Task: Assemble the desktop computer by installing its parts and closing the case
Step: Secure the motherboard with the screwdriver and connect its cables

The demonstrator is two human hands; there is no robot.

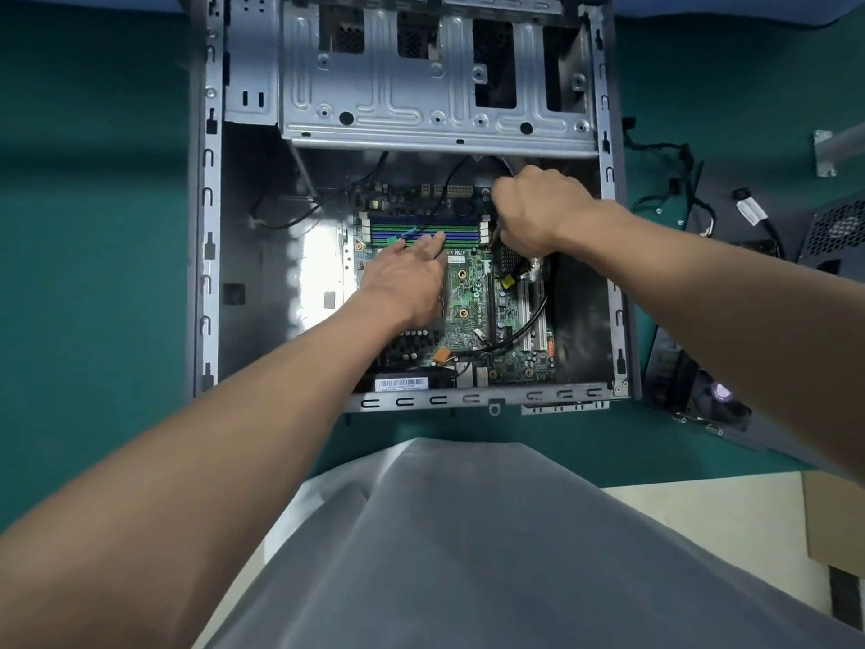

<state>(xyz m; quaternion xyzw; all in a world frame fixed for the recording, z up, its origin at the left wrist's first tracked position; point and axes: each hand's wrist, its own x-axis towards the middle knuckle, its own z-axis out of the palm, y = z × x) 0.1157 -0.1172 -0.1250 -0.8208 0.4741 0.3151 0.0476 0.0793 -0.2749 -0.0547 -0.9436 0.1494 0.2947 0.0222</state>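
The case (208, 255) is lying open on the green desk (93, 227), with the motherboard (472, 292) sitting inside it. The left hand (407, 278) is resting flat, fingers straight, at the memory slots (463, 227). The right hand (538, 213) is curling around a thin shaft (497, 234) at the board's far right corner, just below the drive cage (435, 86) edge.

A grey metal computer case (210, 274) lies open on its side mid-table (93, 227). A green motherboard (468, 292) sits flat in its near half, with blue and green memory slots (430, 229). A silver drive cage (435, 86) spans the far half.
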